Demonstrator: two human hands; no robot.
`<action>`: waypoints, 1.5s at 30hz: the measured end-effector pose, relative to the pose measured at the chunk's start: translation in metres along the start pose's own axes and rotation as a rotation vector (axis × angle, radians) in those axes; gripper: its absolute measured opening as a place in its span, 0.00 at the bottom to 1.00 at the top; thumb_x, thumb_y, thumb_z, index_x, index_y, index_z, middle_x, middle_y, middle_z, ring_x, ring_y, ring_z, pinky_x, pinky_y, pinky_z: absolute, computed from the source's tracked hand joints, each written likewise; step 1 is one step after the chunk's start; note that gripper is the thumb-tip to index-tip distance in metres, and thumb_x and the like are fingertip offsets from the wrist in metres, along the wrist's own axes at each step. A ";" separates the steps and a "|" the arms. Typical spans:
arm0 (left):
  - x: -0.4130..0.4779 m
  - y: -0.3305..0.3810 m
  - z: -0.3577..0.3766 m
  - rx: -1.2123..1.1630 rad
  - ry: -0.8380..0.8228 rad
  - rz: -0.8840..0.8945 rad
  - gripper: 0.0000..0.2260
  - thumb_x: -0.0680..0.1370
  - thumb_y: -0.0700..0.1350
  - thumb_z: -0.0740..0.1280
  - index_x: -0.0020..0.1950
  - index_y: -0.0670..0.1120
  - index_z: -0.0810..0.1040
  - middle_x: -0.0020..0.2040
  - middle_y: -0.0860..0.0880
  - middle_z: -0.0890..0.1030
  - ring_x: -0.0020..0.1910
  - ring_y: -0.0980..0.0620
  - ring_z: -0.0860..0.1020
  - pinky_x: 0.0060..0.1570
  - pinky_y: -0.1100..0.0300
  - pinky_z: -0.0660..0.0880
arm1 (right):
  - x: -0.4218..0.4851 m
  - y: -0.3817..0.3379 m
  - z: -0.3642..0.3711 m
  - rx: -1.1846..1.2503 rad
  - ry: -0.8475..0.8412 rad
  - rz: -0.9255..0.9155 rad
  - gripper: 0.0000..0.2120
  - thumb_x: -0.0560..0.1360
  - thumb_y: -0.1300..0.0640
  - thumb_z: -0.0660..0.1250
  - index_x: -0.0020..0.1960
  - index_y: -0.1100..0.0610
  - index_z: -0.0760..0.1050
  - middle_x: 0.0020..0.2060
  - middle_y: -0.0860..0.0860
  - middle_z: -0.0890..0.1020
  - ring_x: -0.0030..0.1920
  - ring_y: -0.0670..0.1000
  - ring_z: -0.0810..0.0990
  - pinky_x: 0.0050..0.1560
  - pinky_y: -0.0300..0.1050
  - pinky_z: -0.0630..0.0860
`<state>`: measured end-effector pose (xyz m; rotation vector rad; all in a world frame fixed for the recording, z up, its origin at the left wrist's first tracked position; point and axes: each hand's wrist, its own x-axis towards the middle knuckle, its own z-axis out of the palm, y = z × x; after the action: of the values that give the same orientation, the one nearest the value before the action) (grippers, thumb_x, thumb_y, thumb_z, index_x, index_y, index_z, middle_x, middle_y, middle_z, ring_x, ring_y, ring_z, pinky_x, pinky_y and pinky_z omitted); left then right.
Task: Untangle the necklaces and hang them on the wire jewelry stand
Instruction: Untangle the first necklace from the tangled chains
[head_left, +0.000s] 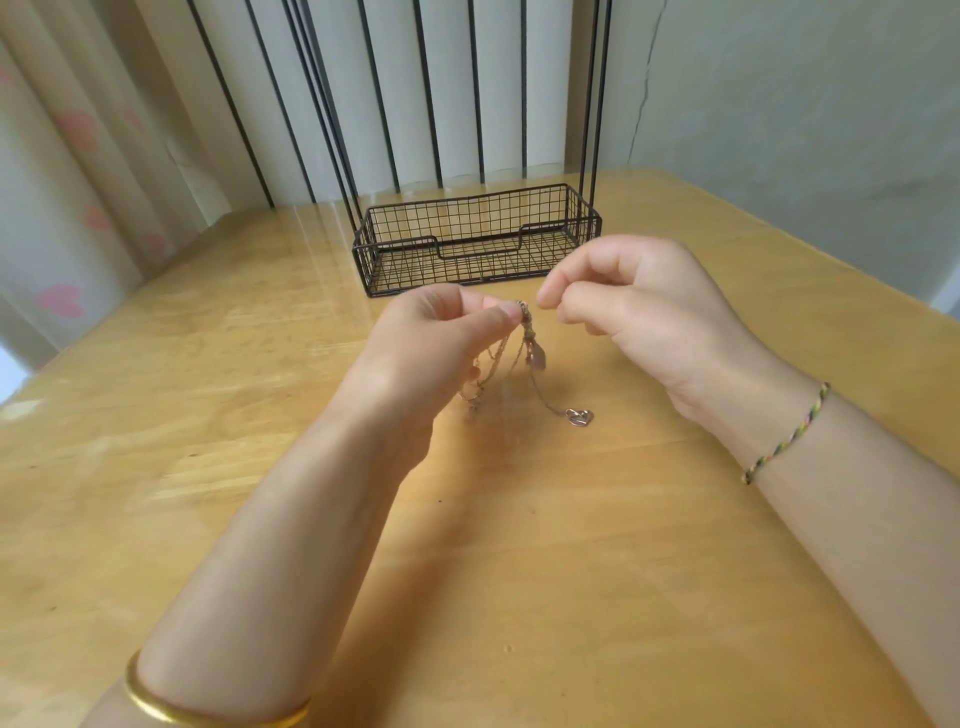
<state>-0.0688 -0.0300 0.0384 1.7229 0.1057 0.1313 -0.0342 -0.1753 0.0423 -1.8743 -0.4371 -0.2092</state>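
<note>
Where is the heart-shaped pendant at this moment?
Head view, near centre: the heart-shaped pendant lies on the wooden table, just right of the tangled necklaces.

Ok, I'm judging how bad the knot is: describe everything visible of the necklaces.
The necklaces are thin, metal-looking chains twisted into one knot at the top, where the left hand pinches them. Loose strands hang to the table, partly blurred. A pinkish pendant dangles just under the knot; an open heart pendant lies on the wood. The right hand hovers beside the knot; contact is unclear.
</note>
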 end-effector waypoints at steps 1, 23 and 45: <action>0.000 0.000 0.000 -0.006 0.007 -0.001 0.08 0.75 0.43 0.70 0.36 0.48 0.77 0.30 0.57 0.76 0.35 0.57 0.72 0.37 0.63 0.68 | -0.001 -0.001 0.000 -0.002 -0.025 -0.011 0.07 0.69 0.66 0.68 0.36 0.56 0.79 0.33 0.46 0.79 0.33 0.37 0.73 0.36 0.28 0.70; -0.003 0.002 0.000 0.028 -0.011 0.103 0.08 0.77 0.39 0.67 0.39 0.48 0.76 0.34 0.51 0.75 0.37 0.51 0.71 0.32 0.60 0.64 | -0.002 -0.003 -0.002 0.245 -0.165 0.208 0.08 0.70 0.69 0.66 0.39 0.57 0.78 0.31 0.53 0.80 0.33 0.50 0.79 0.40 0.42 0.76; -0.004 0.003 0.000 0.173 0.004 0.100 0.04 0.79 0.42 0.65 0.44 0.46 0.78 0.46 0.48 0.80 0.34 0.56 0.83 0.25 0.64 0.74 | -0.002 -0.003 -0.003 0.247 -0.088 0.075 0.03 0.74 0.65 0.66 0.42 0.63 0.78 0.32 0.53 0.76 0.29 0.49 0.76 0.36 0.45 0.79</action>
<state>-0.0724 -0.0306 0.0415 1.9016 0.0342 0.2041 -0.0370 -0.1775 0.0449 -1.6577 -0.4318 -0.0209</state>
